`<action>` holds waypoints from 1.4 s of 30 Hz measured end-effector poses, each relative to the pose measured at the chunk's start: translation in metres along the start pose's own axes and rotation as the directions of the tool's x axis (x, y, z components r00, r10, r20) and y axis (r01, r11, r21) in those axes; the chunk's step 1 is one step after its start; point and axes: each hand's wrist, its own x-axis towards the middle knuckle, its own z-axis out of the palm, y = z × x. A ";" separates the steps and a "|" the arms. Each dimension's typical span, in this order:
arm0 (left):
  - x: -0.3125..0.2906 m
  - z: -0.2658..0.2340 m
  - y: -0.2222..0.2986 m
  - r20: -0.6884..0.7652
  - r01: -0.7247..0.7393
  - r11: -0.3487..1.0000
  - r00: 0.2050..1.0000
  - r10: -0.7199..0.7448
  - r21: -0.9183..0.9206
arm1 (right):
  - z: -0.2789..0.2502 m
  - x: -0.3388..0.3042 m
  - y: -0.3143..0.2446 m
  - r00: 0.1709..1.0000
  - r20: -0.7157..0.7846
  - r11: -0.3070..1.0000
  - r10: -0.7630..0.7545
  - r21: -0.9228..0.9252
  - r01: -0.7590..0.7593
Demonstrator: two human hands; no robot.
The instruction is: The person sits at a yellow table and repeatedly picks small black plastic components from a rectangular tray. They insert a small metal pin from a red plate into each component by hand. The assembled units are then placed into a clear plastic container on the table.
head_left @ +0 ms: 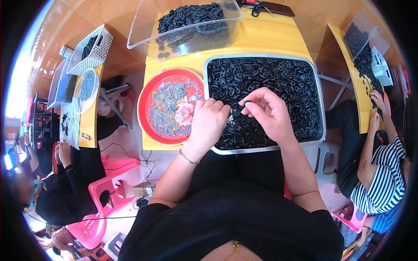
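Note:
My right hand [270,115] is over the metal tray [266,151], thumb and fingertips pinched on a small black plastic piece [248,102]. Curled closed at the tray's left edge, my left hand [210,119] has its fingertips turned away from view, so what it holds is hidden. The metal tray is full of black oval pieces [278,82], many with two holes. To its left, a round red tray [143,108] with a flower print carries many tiny thin grey metal parts [163,116], possibly springs. Part of its right side lies behind my left hand.
Behind the trays, a clear plastic bin [183,48] holds more black pieces. Scissors [257,8] lie at the yellow table's [270,37] far edge. People work at side tables left and right; pink chairs [102,195] and cables are at lower left.

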 end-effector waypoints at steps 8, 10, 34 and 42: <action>0.006 0.011 0.004 -0.062 -0.016 0.998 0.998 0.020 0.063 | -0.003 -0.002 -0.001 0.998 0.047 0.999 0.040 0.032 -0.041; 0.006 0.010 0.004 -0.048 -0.017 0.998 0.999 0.020 0.055 | -0.003 -0.003 -0.001 0.997 0.060 0.998 0.037 0.040 -0.040; -0.006 -0.004 -0.009 0.269 0.184 -0.292 0.919 -0.288 -0.939 | 0.000 -0.003 0.014 0.999 0.033 0.999 0.009 0.043 -0.011; -0.006 -0.006 -0.004 0.320 0.149 -0.473 0.897 -0.305 -0.868 | 0.003 -0.002 0.010 0.998 0.008 0.995 0.061 0.082 -0.061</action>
